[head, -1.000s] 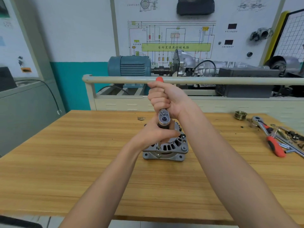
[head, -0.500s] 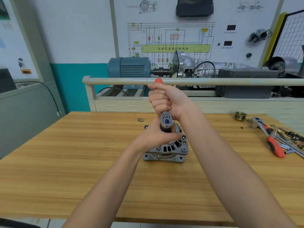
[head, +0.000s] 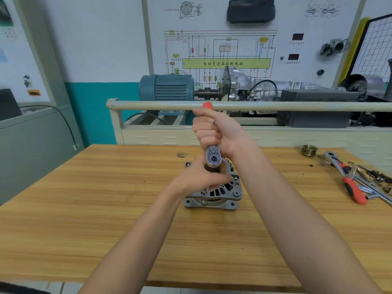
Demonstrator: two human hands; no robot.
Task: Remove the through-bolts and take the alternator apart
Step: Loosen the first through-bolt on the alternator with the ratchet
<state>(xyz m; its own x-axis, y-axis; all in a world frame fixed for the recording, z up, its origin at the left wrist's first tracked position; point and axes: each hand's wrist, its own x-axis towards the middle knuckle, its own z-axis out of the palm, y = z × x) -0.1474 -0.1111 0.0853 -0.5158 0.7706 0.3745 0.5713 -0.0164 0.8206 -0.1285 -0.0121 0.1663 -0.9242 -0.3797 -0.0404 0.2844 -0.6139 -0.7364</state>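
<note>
A grey alternator [head: 220,194] stands on the wooden table [head: 84,209] at its middle. Above it a ratchet wrench [head: 213,158] points away from me, its red handle tip showing above my fist. My right hand [head: 214,130] grips the handle. My left hand [head: 201,179] curls round the dark socket and extension below the ratchet head, which reach down to the alternator's near left rim. The bolt under the socket is mostly hidden by my fingers.
At the table's right edge lie a second red-handled ratchet [head: 347,183], loose metal tools and small parts [head: 379,179], and a grooved pulley [head: 309,150]. A railed training bench [head: 254,107] with a blue motor [head: 167,88] stands behind the table.
The ratchet handle and my right hand have shifted slightly; the view has moved a little. My left hand stays round the socket on the alternator.
</note>
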